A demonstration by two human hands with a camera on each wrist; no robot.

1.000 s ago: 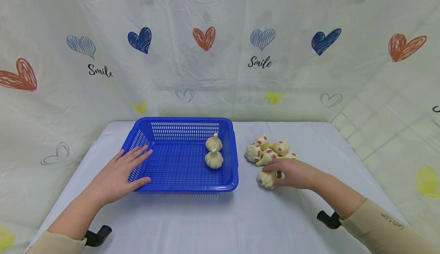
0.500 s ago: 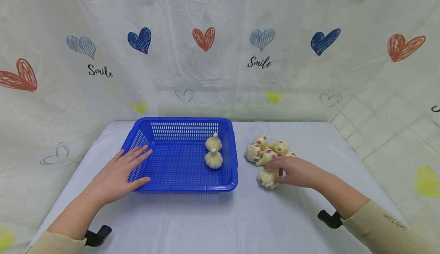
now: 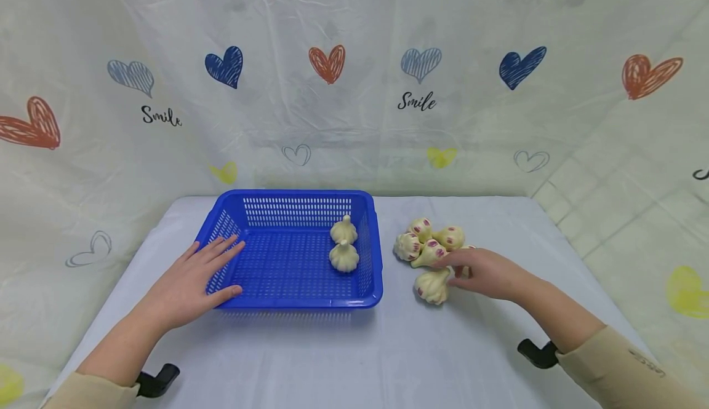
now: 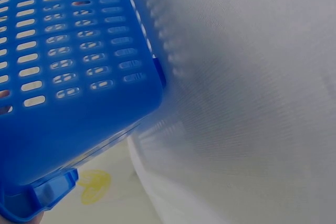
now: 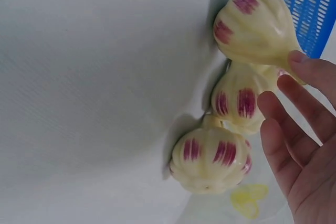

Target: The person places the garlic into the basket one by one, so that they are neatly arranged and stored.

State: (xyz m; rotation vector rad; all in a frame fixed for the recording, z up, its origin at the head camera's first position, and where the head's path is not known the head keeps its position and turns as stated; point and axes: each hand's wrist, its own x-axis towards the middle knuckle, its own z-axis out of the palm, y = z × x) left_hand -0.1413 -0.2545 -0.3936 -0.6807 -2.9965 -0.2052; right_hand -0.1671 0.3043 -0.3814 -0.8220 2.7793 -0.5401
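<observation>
My left hand [image 3: 185,286] lies spread on the left rim of the blue plastic basket [image 3: 299,303]. My right hand [image 3: 487,273] is beside the nearest garlic bulb [image 3: 432,288], which has purple patches and lies on the table. Its fingers are loosely bent and apart around the stem end; in the right wrist view the thumb [image 5: 310,66] overlaps the stem of that garlic bulb [image 5: 254,27]. Behind it sits a cluster of several similar garlic bulbs [image 3: 431,253], partly covered by the right hand. Two plain white garlic bulbs [image 3: 344,257] stand upright inside the basket, along its right side.
A white cloth covers the table [image 3: 388,360]. Behind it hangs a pale curtain [image 3: 360,126] printed with hearts and lettering. A bare strip of cloth lies between the basket and the garlic cluster. Black wrist mounts [image 3: 159,380] sit under both forearms.
My right hand has drawn back slightly to the right, its fingers loosening from around the front garlic bulb, whose stem now shows. The left hand and the basket have stayed put.
</observation>
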